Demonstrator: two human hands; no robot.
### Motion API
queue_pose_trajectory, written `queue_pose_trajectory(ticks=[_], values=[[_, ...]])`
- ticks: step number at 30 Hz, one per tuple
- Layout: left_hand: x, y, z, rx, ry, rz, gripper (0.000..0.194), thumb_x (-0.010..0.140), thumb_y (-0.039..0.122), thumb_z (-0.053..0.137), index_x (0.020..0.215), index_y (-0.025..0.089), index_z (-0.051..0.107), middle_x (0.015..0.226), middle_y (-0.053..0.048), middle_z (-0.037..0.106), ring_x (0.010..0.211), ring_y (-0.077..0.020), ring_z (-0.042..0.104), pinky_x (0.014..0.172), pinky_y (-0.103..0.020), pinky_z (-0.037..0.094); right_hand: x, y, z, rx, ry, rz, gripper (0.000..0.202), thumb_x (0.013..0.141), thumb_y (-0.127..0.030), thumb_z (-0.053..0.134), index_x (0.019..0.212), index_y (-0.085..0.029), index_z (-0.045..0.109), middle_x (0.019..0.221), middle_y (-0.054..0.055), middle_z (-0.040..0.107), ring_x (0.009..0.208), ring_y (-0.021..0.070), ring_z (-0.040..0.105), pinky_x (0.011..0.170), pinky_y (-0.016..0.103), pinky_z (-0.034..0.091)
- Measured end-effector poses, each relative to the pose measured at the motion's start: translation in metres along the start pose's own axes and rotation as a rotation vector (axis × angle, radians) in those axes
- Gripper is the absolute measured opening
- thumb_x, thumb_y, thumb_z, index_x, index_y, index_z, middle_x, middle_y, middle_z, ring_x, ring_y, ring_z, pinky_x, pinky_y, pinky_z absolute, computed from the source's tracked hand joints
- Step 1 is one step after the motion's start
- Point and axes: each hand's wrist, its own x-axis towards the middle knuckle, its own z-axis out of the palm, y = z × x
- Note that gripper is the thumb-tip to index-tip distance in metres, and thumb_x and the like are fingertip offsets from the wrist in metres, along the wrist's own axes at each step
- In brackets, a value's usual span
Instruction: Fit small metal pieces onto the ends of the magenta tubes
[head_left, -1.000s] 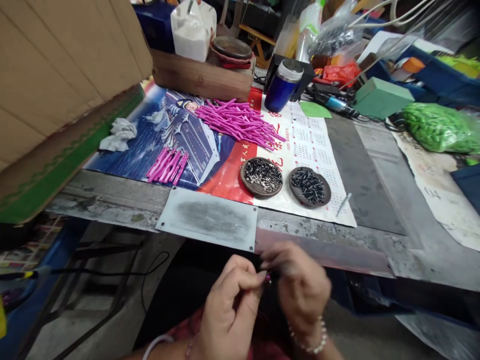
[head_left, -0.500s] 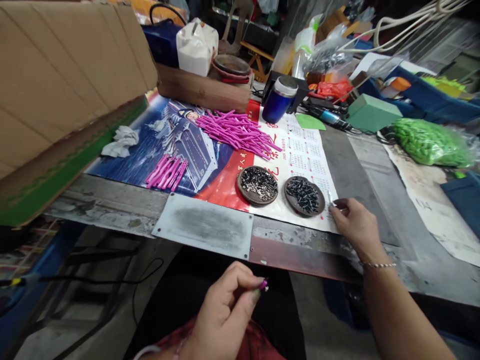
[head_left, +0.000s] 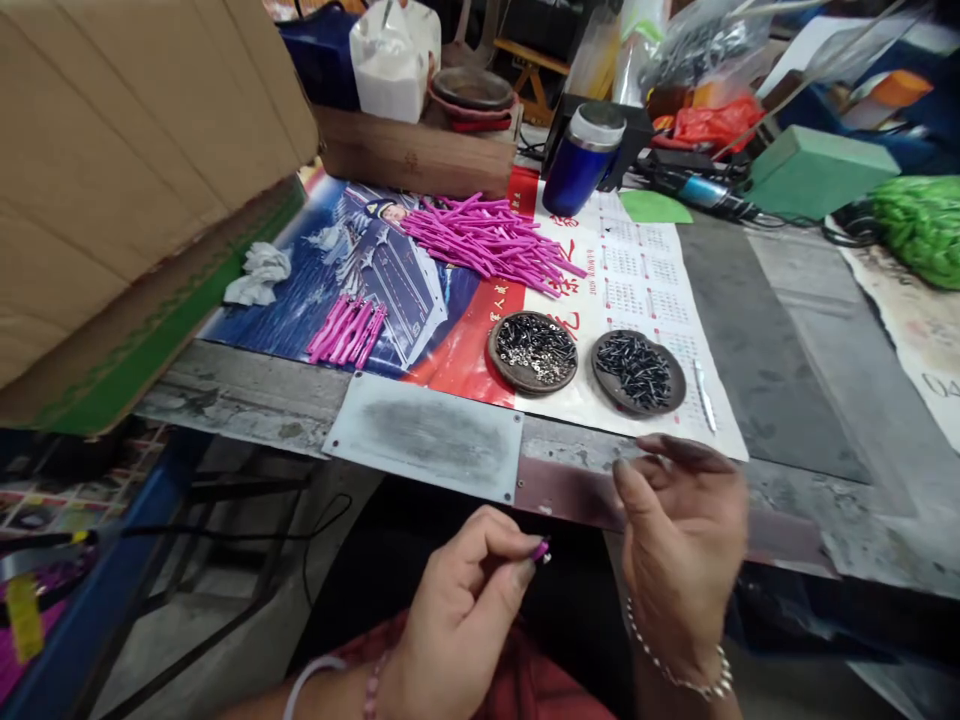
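My left hand (head_left: pixel 465 590) is closed in a pinch above my lap. Between its thumb and forefinger sits a magenta stick (head_left: pixel 541 549) with a small shiny bit at its end; most of it is hidden by the fingers. At the table's front edge my right hand (head_left: pixel 684 530) is open, thumb apart from the curled fingers, and I see nothing in it. Beyond it lies a slim white pen-like tool (head_left: pixel 705 397). Nearby stand a dish of black pins (head_left: pixel 637 405) and a dish of black pins with small metal nuts (head_left: pixel 499 372).
A pile of magenta sticks (head_left: pixel 491 240) lies on a calendar poster, with a smaller bunch (head_left: pixel 346 331) nearer me. A grey plate (head_left: pixel 427 435) overlaps the table edge. Around them are a cardboard box (head_left: pixel 142 170), crumpled tissue (head_left: pixel 259 274), a blue tumbler (head_left: pixel 581 165) and a green block (head_left: pixel 821 172).
My right hand has let go of the white pen-like tool on the poster and come back toward my left hand. The left hand keeps its pinch on the magenta stick. The view has shifted slightly.
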Motion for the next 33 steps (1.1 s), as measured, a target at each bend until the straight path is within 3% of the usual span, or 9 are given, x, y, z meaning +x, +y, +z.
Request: queue_pose_trajectory(ticks=[1,4,7,10,14,17,22,29,33], values=[[-0.001,0.001,0.000,0.000,0.008,0.007,0.010,0.098,0.019,0.062,0.090,0.022,0.068,0.088,0.000,0.059,0.077,-0.0113,0.055,0.072,-0.020,0.046,0.001,-0.002,0.001,-0.005,0.025,-0.046,0.046,0.076,-0.015,0.081,0.112,-0.026,0.056,0.108,0.001,0.059,0.068,0.0070,0.056,0.058,0.018,0.048],[-0.004,0.003,-0.001,-0.020,0.036,0.027,0.009,0.098,0.020,0.063,0.092,0.023,0.069,0.089,0.000,0.059,0.074,-0.0106,0.055,0.068,-0.019,0.046,-0.004,-0.008,0.003,-0.031,-0.229,-0.054,0.068,0.065,-0.014,0.086,0.122,-0.026,0.052,0.120,0.006,0.055,0.069,0.0083,0.056,0.060,0.023,0.051],[-0.005,0.004,-0.004,-0.013,0.082,0.053,0.008,0.096,0.021,0.066,0.090,0.023,0.070,0.087,0.001,0.059,0.072,-0.0101,0.056,0.067,-0.018,0.047,-0.014,-0.008,0.009,-0.074,-0.065,-0.088,0.059,0.073,-0.014,0.082,0.120,-0.029,0.050,0.110,0.000,0.053,0.065,0.0064,0.052,0.054,0.019,0.046],[-0.005,0.003,-0.011,0.002,0.129,0.067,0.006,0.095,0.022,0.068,0.090,0.022,0.072,0.087,0.000,0.060,0.070,-0.0095,0.056,0.062,-0.016,0.047,-0.021,-0.002,0.015,-0.061,-0.228,-0.132,0.069,0.068,-0.019,0.087,0.126,-0.027,0.050,0.116,0.004,0.057,0.066,0.0095,0.054,0.058,0.025,0.051],[-0.005,-0.001,-0.018,0.049,0.164,0.111,0.009,0.098,0.021,0.065,0.094,0.023,0.072,0.090,0.001,0.061,0.067,-0.0075,0.055,0.061,-0.013,0.047,-0.028,0.002,0.019,-0.156,-0.400,-0.117,0.004,0.095,-0.019,0.059,0.095,-0.023,0.058,0.082,-0.001,0.062,0.067,0.0121,0.057,0.061,0.023,0.048],[-0.006,-0.001,-0.018,0.114,0.171,0.190,0.011,0.097,0.017,0.065,0.092,0.024,0.072,0.089,0.001,0.063,0.079,-0.0107,0.062,0.073,-0.015,0.052,-0.036,0.001,0.022,-0.160,-0.563,-0.207,0.019,0.097,-0.021,0.053,0.078,-0.021,0.053,0.070,-0.002,0.052,0.061,0.0118,0.051,0.057,0.024,0.040],[-0.010,0.000,-0.014,0.143,0.199,0.186,0.013,0.098,0.016,0.062,0.090,0.023,0.070,0.088,0.001,0.063,0.078,-0.0108,0.063,0.073,-0.015,0.053,-0.040,-0.002,0.027,-0.112,-0.687,-0.083,0.045,0.108,-0.026,0.033,0.064,-0.021,0.039,0.057,-0.005,0.038,0.049,0.0082,0.036,0.047,0.021,0.029],[-0.013,0.003,-0.013,0.121,0.134,0.145,0.014,0.099,0.017,0.059,0.094,0.025,0.069,0.089,0.001,0.060,0.077,-0.0113,0.061,0.071,-0.018,0.051,-0.028,0.001,0.021,-0.066,-0.672,-0.072,0.047,0.105,-0.036,0.044,0.061,-0.020,0.044,0.057,-0.004,0.042,0.050,0.0090,0.040,0.048,0.023,0.030],[-0.009,0.014,-0.025,0.216,0.097,0.122,0.012,0.099,0.016,0.059,0.093,0.023,0.068,0.089,0.001,0.059,0.073,-0.0101,0.058,0.065,-0.018,0.047,-0.011,0.008,-0.001,-0.017,-0.451,-0.025,0.044,0.110,-0.034,0.031,0.072,-0.021,0.049,0.066,-0.003,0.046,0.053,0.0099,0.042,0.048,0.022,0.034]])
